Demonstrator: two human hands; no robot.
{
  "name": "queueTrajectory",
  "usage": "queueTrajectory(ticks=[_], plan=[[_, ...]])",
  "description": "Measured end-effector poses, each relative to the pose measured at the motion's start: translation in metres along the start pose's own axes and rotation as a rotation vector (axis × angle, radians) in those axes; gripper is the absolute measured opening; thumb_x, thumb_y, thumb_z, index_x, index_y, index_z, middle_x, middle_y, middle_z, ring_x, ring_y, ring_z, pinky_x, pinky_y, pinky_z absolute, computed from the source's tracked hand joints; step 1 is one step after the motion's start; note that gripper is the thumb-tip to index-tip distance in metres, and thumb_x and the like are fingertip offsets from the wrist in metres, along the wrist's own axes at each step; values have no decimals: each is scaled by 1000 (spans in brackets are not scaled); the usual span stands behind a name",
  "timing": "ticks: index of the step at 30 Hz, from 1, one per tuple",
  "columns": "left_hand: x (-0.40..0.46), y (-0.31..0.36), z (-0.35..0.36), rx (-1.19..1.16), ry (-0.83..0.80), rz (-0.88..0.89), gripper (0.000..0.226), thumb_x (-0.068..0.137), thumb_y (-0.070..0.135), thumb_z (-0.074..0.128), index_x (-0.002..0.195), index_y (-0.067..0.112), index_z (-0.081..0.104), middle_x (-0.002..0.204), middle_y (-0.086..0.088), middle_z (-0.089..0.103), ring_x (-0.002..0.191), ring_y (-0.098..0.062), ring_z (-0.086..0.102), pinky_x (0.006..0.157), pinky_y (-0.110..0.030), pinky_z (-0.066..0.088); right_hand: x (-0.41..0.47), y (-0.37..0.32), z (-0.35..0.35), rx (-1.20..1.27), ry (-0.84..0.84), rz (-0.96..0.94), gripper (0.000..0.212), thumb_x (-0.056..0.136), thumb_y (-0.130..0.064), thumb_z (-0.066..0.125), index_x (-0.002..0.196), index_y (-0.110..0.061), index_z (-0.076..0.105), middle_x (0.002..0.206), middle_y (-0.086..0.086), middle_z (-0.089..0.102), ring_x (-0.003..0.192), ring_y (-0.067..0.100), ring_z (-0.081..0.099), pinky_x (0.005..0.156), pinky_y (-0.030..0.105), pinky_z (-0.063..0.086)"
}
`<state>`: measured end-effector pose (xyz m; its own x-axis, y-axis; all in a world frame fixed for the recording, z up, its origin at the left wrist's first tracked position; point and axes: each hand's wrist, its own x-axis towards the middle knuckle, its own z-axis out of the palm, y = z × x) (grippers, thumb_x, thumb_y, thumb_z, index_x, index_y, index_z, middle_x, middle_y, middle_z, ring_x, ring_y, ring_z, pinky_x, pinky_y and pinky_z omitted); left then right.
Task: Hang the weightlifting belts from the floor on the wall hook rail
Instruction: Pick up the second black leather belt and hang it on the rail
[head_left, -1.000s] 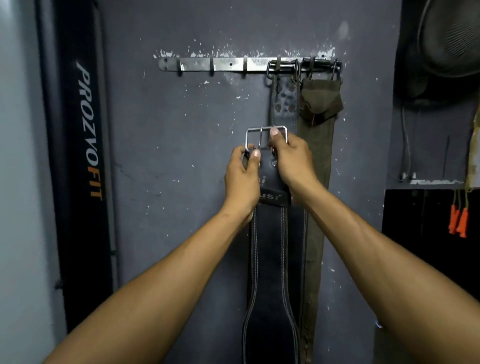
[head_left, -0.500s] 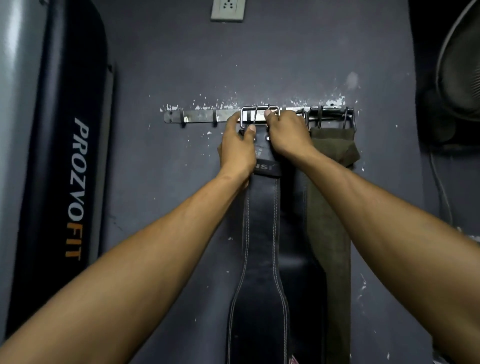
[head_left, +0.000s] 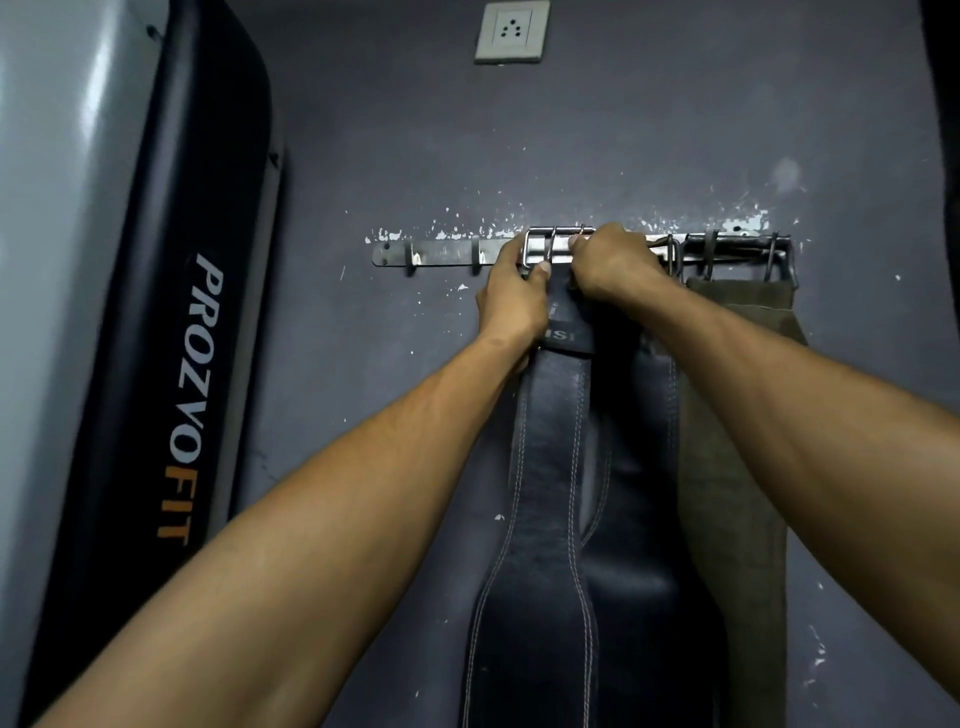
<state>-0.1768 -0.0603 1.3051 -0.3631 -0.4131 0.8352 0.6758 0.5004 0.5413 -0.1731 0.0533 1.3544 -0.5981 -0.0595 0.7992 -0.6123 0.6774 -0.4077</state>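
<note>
Left hand (head_left: 511, 301) and right hand (head_left: 613, 262) both pinching steel buckle (head_left: 556, 244) of black leather belt (head_left: 545, 519) against wall hook rail (head_left: 447, 253), beside hung olive belt (head_left: 737, 467); risk of drop if released before hook engagement, unconfirmed behind fingers.

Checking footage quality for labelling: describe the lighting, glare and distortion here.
Head view: dim overall; soft glare on the grey panel at left; wide-angle bending curves the padded bench; the buckle and hook rail stay sharp, black belt detail dark.
</note>
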Motion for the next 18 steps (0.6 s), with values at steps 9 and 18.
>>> queueTrajectory(ticks=[9,18], plan=[[-3,-7,-9,-32,-154,-92,54,101,27,60,153,23,47,140,-3,64,117,-19,64,102,-27,51,-17,0,4,50,-12,61,50,110,-34,47,137,6,59,147,27,57,135,43,55,107,40,46],[-63,-48,-25,-298,-185,-149,56,84,61,58,124,22,67,123,-6,75,118,-25,70,107,-56,52,-84,48,62,542,40,99,70,97,-67,52,112,-3,77,114,21,76,111,34,70,88,33,48]])
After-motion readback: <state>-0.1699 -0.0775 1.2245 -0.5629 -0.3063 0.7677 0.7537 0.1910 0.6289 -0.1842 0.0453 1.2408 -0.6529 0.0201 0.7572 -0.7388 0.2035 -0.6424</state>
